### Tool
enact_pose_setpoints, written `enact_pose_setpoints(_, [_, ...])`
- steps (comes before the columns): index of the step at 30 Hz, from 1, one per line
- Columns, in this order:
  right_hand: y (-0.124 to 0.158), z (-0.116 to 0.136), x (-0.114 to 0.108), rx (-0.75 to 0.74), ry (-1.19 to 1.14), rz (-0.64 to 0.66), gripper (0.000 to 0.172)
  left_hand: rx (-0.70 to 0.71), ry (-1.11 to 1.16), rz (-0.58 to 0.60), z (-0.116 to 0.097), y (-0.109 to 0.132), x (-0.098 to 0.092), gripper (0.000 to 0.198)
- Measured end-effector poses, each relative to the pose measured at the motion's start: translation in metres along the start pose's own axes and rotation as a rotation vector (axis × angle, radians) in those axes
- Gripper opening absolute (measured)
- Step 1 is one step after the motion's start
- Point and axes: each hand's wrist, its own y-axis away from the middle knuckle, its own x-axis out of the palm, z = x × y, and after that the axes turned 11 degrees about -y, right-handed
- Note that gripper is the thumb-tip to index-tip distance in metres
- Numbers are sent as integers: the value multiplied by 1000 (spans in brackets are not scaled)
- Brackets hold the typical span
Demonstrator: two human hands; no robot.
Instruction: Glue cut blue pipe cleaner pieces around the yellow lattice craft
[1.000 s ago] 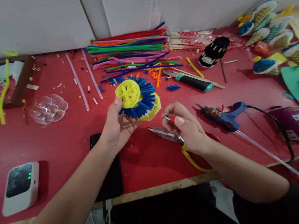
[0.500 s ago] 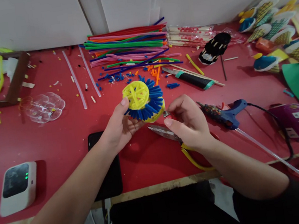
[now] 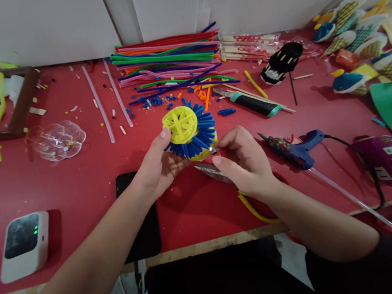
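A round craft piece point(image 3: 180, 125) with a yellow disc, a fringe of blue strips and a yellow base is held above the red table by my left hand point(image 3: 159, 166), its thumb on the disc's left edge. My right hand point(image 3: 245, 160) pinches a small shiny item point(image 3: 213, 150) against the yellow base at the lower right; its shape is too small to tell. Under my right hand lie scissors point(image 3: 255, 209) with yellow handles, blades pointing left.
Behind are pipe cleaners point(image 3: 167, 57), blue scraps and a cutter point(image 3: 255, 105). A glue gun point(image 3: 298, 152) lies right, a black phone point(image 3: 145, 229) and white device point(image 3: 25, 244) left. A black figure point(image 3: 281, 63) stands at the back right.
My right hand has moved slightly left, bringing the small shiny item up to the yellow base. The craft piece has shifted a little to the right.
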Motion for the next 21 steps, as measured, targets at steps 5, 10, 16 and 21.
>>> enact_pose_setpoints(5, [0, 2, 1, -10, 16, -21, 20, 7, 5, 24, 0, 0, 0, 43])
enact_pose_setpoints(10, [-3, 2, -1, -59, 49, -96, 17, 22, 36, 12, 1, -1, 0, 39])
enact_pose_setpoints(16, [-3, 1, -4, -110, 129, -31, 18, 8, 21, 28, 1, -1, -1, 43])
enact_pose_setpoints(21, [-4, 2, -8, -129, 159, -88, 18, 11, 12, 13, 1, 0, -1, 44])
